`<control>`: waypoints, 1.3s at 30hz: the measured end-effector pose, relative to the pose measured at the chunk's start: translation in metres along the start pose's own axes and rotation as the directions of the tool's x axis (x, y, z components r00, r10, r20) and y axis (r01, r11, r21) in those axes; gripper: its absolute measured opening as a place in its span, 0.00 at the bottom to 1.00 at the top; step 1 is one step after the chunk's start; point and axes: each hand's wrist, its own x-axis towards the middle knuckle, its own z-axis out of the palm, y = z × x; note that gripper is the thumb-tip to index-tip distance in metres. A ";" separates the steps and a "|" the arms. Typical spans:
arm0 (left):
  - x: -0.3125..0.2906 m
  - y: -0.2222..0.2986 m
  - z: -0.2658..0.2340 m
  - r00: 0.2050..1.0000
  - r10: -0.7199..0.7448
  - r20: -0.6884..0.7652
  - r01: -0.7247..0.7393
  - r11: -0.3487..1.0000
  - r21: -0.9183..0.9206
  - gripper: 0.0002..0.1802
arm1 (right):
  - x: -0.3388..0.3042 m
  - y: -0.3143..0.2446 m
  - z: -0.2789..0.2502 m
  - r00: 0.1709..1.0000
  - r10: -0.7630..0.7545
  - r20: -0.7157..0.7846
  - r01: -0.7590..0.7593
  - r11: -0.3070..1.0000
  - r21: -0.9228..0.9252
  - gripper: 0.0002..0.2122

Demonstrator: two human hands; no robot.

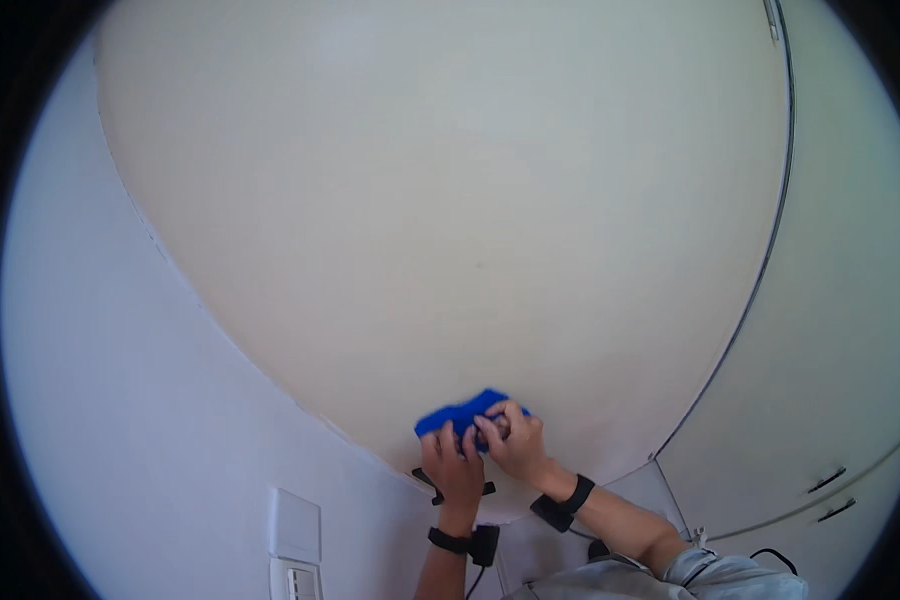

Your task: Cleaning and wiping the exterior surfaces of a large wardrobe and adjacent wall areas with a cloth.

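Note:
A bright blue cloth (460, 412) lies bunched against the lower part of a large cream door panel (470, 230). My left hand (453, 465) has its fingers curled onto the cloth's near left edge. Just to its right, my right hand (517, 440) grips the same cloth with bent fingers, the fingertips of both hands almost meeting. Partly hidden behind my left hand and wrist is a black handle (427, 481). Each wrist wears a black strap with a small black box and a cable.
A pale wall (120, 350) runs along the left, carrying a white switch plate (296, 527). On the right, beyond a dark seam, stand cream cabinet doors (830, 300) with small dark pulls (827, 480). Pale floor shows near my right forearm.

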 end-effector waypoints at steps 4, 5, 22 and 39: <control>0.107 0.067 -0.021 0.908 0.337 -0.251 -0.352 0.936 -0.016 0.15 | 0.093 -0.075 -0.037 0.992 -0.070 -0.106 0.080 0.993 0.089 0.07; 0.133 0.086 -0.026 0.887 0.358 -0.290 -0.378 0.926 -0.012 0.15 | 0.120 -0.093 -0.046 0.981 -0.133 -0.144 0.147 0.985 0.088 0.08; 0.050 0.110 0.042 0.962 0.271 -0.037 -0.272 0.962 -0.022 0.07 | 0.054 0.000 -0.100 0.979 -0.155 -0.133 0.126 0.971 -0.202 0.08; 0.272 0.264 -0.011 0.719 0.569 -0.399 -0.545 0.818 0.185 0.13 | 0.277 -0.167 -0.193 0.970 -0.217 -0.110 0.236 0.948 0.212 0.06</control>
